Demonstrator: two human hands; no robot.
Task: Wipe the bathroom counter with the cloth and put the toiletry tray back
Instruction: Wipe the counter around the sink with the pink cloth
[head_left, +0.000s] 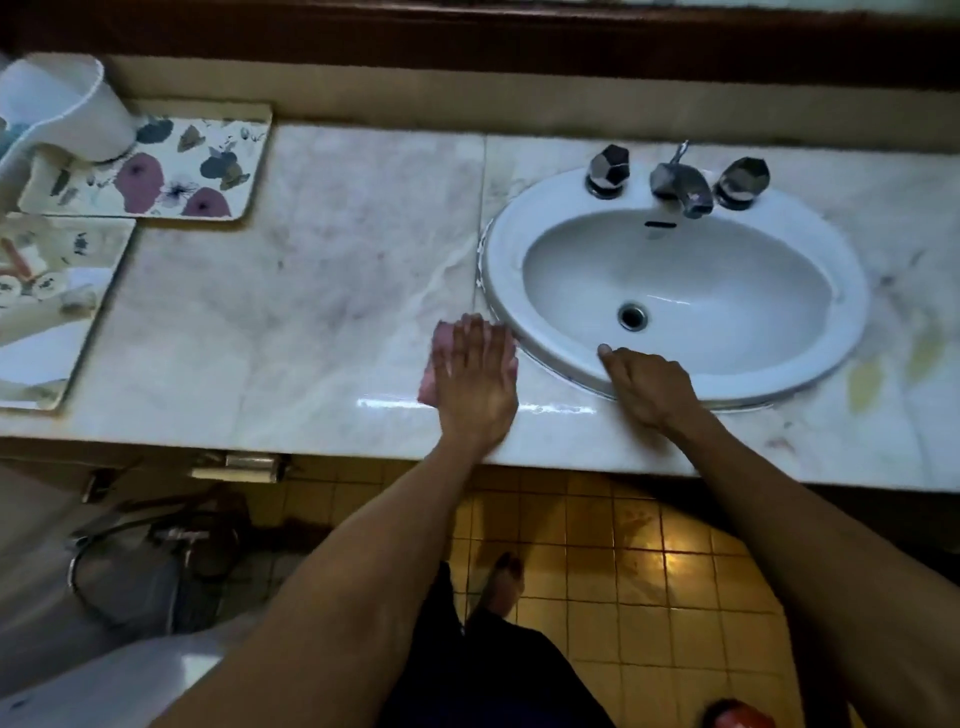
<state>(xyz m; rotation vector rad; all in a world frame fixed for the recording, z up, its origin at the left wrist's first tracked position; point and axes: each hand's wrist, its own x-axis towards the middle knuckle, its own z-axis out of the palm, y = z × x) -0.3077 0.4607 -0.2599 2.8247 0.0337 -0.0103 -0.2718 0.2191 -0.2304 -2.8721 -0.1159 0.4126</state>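
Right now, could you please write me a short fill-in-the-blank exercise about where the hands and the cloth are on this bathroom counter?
1. The left hand presses flat on a ____ cloth.
2. The right hand rests on the rim of the ____.
3. The cloth lies to the ____ of the sink.
4. The floral tray sits at the counter's far ____ corner.

Missing words: pink; sink; left; left

Your left hand (475, 384) lies flat, palm down, fingers together and extended. Your right hand (649, 387) rests loosely curled, knuckles up. Both forearms reach forward.
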